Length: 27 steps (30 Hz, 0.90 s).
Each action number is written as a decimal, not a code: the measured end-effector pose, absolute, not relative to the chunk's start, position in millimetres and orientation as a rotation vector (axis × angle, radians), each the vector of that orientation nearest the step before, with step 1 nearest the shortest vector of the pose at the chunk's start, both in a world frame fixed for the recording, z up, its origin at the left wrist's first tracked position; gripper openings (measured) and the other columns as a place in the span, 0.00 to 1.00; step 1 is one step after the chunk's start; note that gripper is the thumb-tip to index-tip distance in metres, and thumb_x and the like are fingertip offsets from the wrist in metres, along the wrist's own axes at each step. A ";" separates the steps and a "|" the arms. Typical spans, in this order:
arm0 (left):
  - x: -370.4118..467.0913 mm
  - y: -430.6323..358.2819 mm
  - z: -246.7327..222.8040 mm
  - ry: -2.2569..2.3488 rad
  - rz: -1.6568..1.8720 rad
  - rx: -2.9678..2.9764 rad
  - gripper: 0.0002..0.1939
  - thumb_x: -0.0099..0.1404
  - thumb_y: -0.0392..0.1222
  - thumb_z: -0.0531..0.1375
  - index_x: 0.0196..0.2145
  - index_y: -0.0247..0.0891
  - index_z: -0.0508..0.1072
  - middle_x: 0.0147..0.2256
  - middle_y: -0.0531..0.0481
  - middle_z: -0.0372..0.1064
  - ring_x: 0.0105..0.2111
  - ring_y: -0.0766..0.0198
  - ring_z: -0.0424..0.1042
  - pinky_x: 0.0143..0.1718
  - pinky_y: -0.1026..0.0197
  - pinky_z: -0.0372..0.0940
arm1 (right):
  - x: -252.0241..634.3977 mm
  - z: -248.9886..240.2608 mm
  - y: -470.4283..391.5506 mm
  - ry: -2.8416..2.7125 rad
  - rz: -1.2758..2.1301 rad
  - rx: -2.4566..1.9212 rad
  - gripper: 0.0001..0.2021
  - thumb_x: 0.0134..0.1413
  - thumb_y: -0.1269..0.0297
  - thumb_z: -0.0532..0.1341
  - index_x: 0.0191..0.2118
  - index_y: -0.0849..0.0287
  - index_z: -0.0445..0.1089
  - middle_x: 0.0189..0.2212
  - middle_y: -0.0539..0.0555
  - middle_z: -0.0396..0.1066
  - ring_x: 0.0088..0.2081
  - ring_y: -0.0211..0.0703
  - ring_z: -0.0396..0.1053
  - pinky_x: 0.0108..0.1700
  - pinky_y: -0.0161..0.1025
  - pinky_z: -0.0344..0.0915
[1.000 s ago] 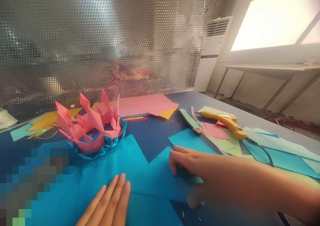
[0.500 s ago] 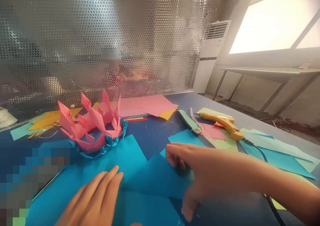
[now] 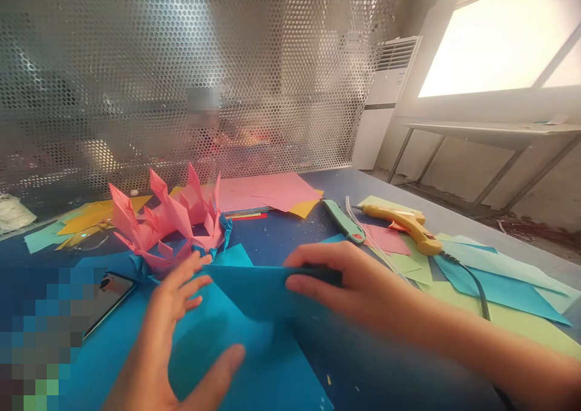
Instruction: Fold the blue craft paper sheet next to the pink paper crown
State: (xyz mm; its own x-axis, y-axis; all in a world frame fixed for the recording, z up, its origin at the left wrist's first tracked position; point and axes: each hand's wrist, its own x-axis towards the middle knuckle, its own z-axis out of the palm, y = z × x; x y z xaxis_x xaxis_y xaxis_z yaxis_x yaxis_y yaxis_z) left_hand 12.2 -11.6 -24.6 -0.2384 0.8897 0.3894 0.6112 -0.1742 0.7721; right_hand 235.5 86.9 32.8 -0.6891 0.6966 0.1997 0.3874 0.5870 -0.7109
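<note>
At eight o'clock from the raised blue sheet (image 3: 256, 290), the left hand (image 3: 157, 338) spreads wide, its fingertips near the sheet's edge, contact unclear; at three, the right hand (image 3: 338, 275) pinches it. The pink paper crown (image 3: 175, 217) stands at ten, the yellow glue gun (image 3: 403, 220) at two, the perforated screen (image 3: 254, 78) at twelve

The worktop (image 3: 272, 238) is dark blue. Large blue sheets (image 3: 218, 350) cover its near left area. Pink sheets (image 3: 267, 187) and an orange sheet (image 3: 306, 207) lie towards the far edge; a green cutter (image 3: 341, 217) is right of centre. Light green sheets (image 3: 512, 326) occupy the right side. Orange sheets (image 3: 93, 211) occupy the far left corner area. Small scraps (image 3: 329, 379) lie near the near edge.
</note>
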 end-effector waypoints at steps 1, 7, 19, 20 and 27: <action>11.5 -10.1 -23.4 1.709 1.440 1.607 0.36 0.58 0.55 0.63 0.60 0.64 0.51 0.61 0.52 0.57 0.56 0.52 0.67 0.50 0.50 0.70 | 234.7 32.3 83.8 -2.261 1.036 -0.893 0.08 0.62 0.58 0.58 0.44 0.52 0.69 0.37 0.50 0.71 0.37 0.41 0.68 0.36 0.35 0.65; 26.1 -10.7 -11.5 1.457 1.267 0.993 0.52 0.49 0.66 0.66 0.65 0.61 0.44 0.32 0.56 0.72 0.30 0.61 0.74 0.38 0.56 0.73 | 228.4 29.0 68.0 -2.163 1.354 -0.910 0.08 0.61 0.63 0.57 0.46 0.51 0.67 0.38 0.48 0.69 0.35 0.38 0.65 0.34 0.33 0.64; -3.7 -8.3 -25.6 1.684 0.950 1.530 0.14 0.62 0.56 0.57 0.41 0.59 0.79 0.46 0.57 0.77 0.51 0.55 0.72 0.50 0.60 0.69 | 229.1 28.5 78.1 -2.378 0.955 -0.825 0.07 0.55 0.61 0.67 0.34 0.58 0.71 0.42 0.52 0.63 0.39 0.38 0.65 0.44 0.35 0.63; -0.6 -10.0 -23.8 1.711 1.002 1.637 0.12 0.61 0.53 0.57 0.38 0.60 0.79 0.43 0.57 0.78 0.48 0.56 0.74 0.46 0.60 0.71 | 230.0 28.6 77.0 -2.418 0.961 -0.756 0.08 0.54 0.61 0.68 0.34 0.58 0.70 0.40 0.51 0.63 0.37 0.37 0.64 0.41 0.34 0.63; 7.1 -7.5 -18.0 1.586 0.994 2.306 0.20 0.55 0.40 0.59 0.43 0.63 0.75 0.35 0.58 0.70 0.32 0.67 0.73 0.34 0.66 0.72 | 234.3 27.3 68.8 -2.825 0.961 -0.215 0.23 0.43 0.58 0.69 0.45 0.62 0.64 0.40 0.55 0.65 0.40 0.45 0.65 0.45 0.39 0.64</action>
State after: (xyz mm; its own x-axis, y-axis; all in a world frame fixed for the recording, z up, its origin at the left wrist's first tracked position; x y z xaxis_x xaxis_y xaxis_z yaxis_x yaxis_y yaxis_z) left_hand 7.1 -7.5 -18.0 0.2113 0.8804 0.4246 0.7662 -0.4189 0.4873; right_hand 234.3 68.8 27.3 -0.9786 0.1826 0.0951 0.0868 0.7848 -0.6137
